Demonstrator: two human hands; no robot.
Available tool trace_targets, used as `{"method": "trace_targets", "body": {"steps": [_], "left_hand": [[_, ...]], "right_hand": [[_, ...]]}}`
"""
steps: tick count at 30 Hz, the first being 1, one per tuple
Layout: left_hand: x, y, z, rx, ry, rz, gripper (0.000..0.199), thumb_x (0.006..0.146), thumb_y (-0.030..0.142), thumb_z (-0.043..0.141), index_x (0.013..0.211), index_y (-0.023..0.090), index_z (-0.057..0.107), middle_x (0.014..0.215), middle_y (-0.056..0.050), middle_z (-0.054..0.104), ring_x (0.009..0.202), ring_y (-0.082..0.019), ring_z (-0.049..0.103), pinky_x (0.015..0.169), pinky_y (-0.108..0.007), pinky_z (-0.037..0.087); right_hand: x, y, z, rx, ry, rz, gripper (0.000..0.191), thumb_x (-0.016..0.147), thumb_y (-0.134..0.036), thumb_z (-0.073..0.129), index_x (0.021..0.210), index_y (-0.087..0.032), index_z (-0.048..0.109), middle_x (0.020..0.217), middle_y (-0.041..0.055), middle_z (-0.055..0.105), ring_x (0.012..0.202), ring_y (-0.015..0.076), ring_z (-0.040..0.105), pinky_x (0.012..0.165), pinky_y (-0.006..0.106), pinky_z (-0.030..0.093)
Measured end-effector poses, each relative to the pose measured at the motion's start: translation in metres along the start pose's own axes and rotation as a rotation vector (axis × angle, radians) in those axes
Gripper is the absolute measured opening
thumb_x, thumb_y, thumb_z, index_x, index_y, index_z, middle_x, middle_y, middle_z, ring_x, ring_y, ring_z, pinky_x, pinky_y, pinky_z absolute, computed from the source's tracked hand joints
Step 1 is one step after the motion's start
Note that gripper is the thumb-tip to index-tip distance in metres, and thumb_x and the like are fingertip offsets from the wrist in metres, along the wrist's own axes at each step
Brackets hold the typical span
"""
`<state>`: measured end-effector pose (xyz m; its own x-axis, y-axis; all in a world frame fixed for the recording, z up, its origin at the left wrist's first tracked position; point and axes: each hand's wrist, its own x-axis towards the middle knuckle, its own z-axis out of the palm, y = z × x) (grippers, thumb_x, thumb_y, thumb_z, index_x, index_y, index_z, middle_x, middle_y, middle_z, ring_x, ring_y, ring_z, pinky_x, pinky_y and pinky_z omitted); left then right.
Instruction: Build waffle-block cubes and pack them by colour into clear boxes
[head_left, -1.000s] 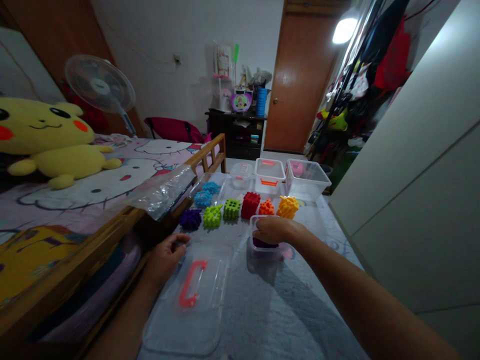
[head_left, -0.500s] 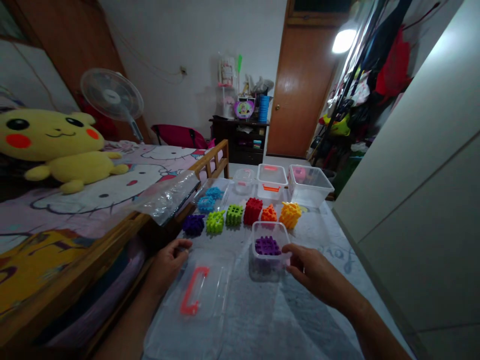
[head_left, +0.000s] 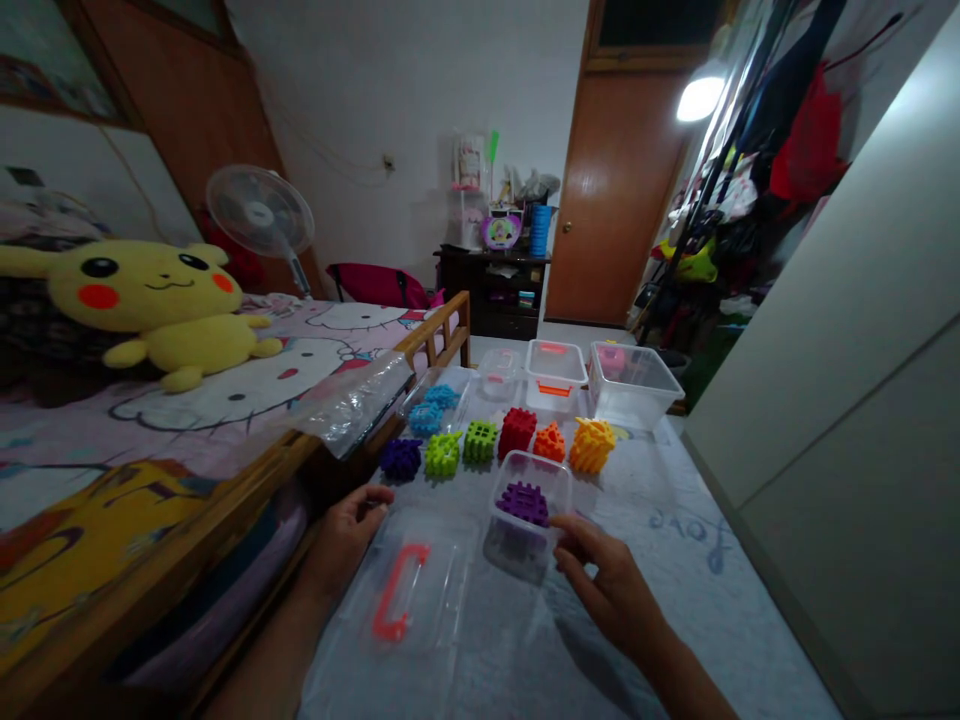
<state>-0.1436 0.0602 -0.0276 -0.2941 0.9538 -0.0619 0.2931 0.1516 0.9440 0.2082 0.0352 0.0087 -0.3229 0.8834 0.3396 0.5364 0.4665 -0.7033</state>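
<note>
A small clear plastic box (head_left: 517,555) stands on the table, slightly turned, with purple interlocking blocks (head_left: 525,503) inside. At its near right corner, my right hand (head_left: 596,565) has the index finger on the rim and the thumb lower, against the outside. My left hand (head_left: 358,520) rests by the table's left edge, fingers loosely bent and thumb apart, holding nothing. Beside it lies a large clear lid (head_left: 442,610) with a red handle (head_left: 399,592). Behind the box sit dark purple (head_left: 400,459), lime (head_left: 442,455), green (head_left: 480,441), red (head_left: 517,433), orange (head_left: 550,442) and yellow (head_left: 592,446) block clusters.
Blue blocks (head_left: 426,418) lie at the back left. Along the far edge stand a clear bin (head_left: 637,400), a box with orange latches (head_left: 555,390) and a smaller clear container (head_left: 500,380). A wooden bed rail (head_left: 300,455) runs along the left.
The small box with purple blocks has shifted left and turned a little, and my right hand has moved with it. The view has swung slightly left; my left hand stays by the lid.
</note>
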Motion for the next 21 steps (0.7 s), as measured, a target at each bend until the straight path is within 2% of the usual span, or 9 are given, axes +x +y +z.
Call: {"method": "trace_targets", "body": {"steps": [2, 7, 10, 12, 14, 17, 21], "left_hand": [[-0.001, 0.001, 0.0, 0.007, 0.005, 0.012, 0.032, 0.072, 0.042, 0.061, 0.092, 0.017, 0.061, 0.064, 0.006, 0.054, 0.052, -0.011, 0.046, 0.05, -0.021, 0.034], [-0.003, 0.007, -0.002, -0.011, 0.035, 0.023, 0.029, 0.071, 0.039, 0.061, 0.09, 0.016, 0.062, 0.064, 0.004, 0.056, 0.054, -0.011, 0.047, 0.05, -0.021, 0.035], [-0.004, 0.01, -0.003, -0.018, 0.053, 0.031, 0.028, 0.07, 0.038, 0.061, 0.087, 0.016, 0.062, 0.068, 0.003, 0.059, 0.056, -0.012, 0.049, 0.052, -0.022, 0.038], [-0.005, 0.01, -0.003, -0.014, 0.065, 0.052, 0.028, 0.07, 0.038, 0.062, 0.087, 0.016, 0.063, 0.071, 0.002, 0.062, 0.06, -0.013, 0.053, 0.055, -0.023, 0.041], [-0.004, 0.01, -0.002, -0.009, 0.064, 0.073, 0.03, 0.069, 0.039, 0.064, 0.087, 0.016, 0.064, 0.074, 0.0, 0.063, 0.065, -0.015, 0.056, 0.059, -0.023, 0.043], [-0.001, 0.009, 0.0, -0.002, 0.042, 0.078, 0.033, 0.068, 0.042, 0.065, 0.088, 0.015, 0.065, 0.075, -0.001, 0.064, 0.067, -0.016, 0.057, 0.059, -0.024, 0.044], [0.002, 0.019, -0.002, 0.13, -0.012, 0.123, 0.03, 0.069, 0.042, 0.063, 0.083, 0.016, 0.065, 0.071, 0.0, 0.063, 0.064, -0.016, 0.057, 0.059, -0.026, 0.044]], "right_hand": [[-0.001, 0.002, 0.001, 0.018, 0.038, 0.023, 0.029, 0.091, -0.028, 0.046, 0.113, -0.019, 0.062, 0.078, 0.0034, 0.069, 0.069, 0.0176, 0.065, 0.066, 0.03, 0.053], [-0.001, 0.005, 0.002, 0.061, 0.031, 0.031, 0.026, 0.094, -0.029, 0.04, 0.096, -0.021, 0.064, 0.078, 0.0038, 0.067, 0.071, 0.0179, 0.065, 0.067, 0.029, 0.053], [-0.003, 0.006, 0.005, 0.101, 0.042, 0.029, 0.023, 0.095, -0.028, 0.041, 0.106, -0.021, 0.06, 0.084, 0.004, 0.066, 0.073, 0.017, 0.064, 0.068, 0.028, 0.052], [-0.005, 0.009, 0.008, 0.146, 0.106, 0.039, 0.024, 0.094, -0.028, 0.043, 0.115, -0.02, 0.052, 0.08, 0.0015, 0.062, 0.07, 0.0158, 0.062, 0.067, 0.027, 0.051], [-0.006, 0.013, 0.01, 0.177, 0.197, 0.068, 0.025, 0.093, -0.028, 0.043, 0.117, -0.02, 0.046, 0.074, -0.0021, 0.056, 0.064, 0.0144, 0.058, 0.063, 0.026, 0.048], [-0.007, 0.02, 0.011, 0.146, 0.255, 0.137, 0.016, 0.092, -0.029, 0.043, 0.104, -0.02, 0.048, 0.071, -0.0036, 0.053, 0.06, 0.0136, 0.053, 0.058, 0.024, 0.044], [-0.005, 0.027, 0.011, 0.109, 0.187, 0.184, 0.014, 0.089, -0.029, 0.044, 0.088, -0.019, 0.054, 0.069, -0.0022, 0.056, 0.061, 0.0149, 0.054, 0.06, 0.025, 0.042]]}}
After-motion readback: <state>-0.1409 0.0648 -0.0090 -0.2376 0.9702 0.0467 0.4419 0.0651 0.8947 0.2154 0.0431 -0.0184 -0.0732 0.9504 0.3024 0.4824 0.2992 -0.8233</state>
